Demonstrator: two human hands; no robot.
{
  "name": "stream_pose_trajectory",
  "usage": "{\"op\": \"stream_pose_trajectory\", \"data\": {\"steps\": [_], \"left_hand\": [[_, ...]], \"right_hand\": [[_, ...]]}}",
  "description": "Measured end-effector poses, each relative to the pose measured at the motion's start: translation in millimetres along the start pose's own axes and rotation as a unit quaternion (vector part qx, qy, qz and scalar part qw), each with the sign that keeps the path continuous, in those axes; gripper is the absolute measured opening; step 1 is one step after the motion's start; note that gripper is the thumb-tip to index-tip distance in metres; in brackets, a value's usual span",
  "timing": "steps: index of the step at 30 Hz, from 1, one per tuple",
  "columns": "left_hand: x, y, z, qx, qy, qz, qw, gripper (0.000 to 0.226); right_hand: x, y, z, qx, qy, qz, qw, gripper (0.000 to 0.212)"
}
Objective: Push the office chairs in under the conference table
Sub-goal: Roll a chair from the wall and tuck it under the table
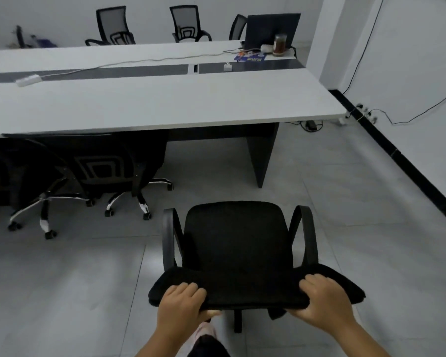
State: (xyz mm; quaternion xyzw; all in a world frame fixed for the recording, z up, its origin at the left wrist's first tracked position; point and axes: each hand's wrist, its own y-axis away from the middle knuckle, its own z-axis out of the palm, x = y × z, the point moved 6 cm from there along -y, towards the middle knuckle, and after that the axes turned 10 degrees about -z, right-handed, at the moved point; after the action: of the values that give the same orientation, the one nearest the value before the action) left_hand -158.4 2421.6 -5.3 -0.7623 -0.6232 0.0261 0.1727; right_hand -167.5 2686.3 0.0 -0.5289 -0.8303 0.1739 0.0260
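Observation:
A black office chair (236, 243) with curved armrests stands on the floor in front of me, its seat facing the long white conference table (152, 104). My left hand (182, 302) grips the top edge of its backrest on the left. My right hand (325, 300) grips the same edge on the right. The chair sits apart from the table, opposite the open gap beside the dark table leg panel (262, 155). Two other black chairs (98, 166) are tucked under the table's near side at the left.
Three mesh-back chairs (113, 27) stand along the table's far side. A laptop (271, 28), a jar (280, 45), a power strip (27, 80) and cables lie on the table. A wall with black skirting (402, 161) and floor cables runs along the right.

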Motion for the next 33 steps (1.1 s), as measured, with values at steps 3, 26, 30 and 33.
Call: {"op": "stream_pose_trajectory", "data": {"steps": [3, 26, 30, 33], "left_hand": [[-14, -42, 10, 0.009, -0.012, 0.01, 1.0, 0.07], [-83, -294, 68, 0.039, -0.013, -0.035, 0.999, 0.075], [-67, -306, 79, 0.035, -0.031, -0.059, 0.997, 0.073], [-59, -323, 84, 0.034, -0.054, -0.069, 0.996, 0.072]], "right_hand": [[18, -42, 11, 0.005, 0.015, 0.001, 1.0, 0.042], [132, -289, 90, 0.015, 0.047, -0.076, 0.996, 0.06], [164, -317, 92, 0.014, 0.03, -0.11, 0.993, 0.064], [182, -338, 92, 0.027, 0.012, -0.13, 0.991, 0.076]]}}
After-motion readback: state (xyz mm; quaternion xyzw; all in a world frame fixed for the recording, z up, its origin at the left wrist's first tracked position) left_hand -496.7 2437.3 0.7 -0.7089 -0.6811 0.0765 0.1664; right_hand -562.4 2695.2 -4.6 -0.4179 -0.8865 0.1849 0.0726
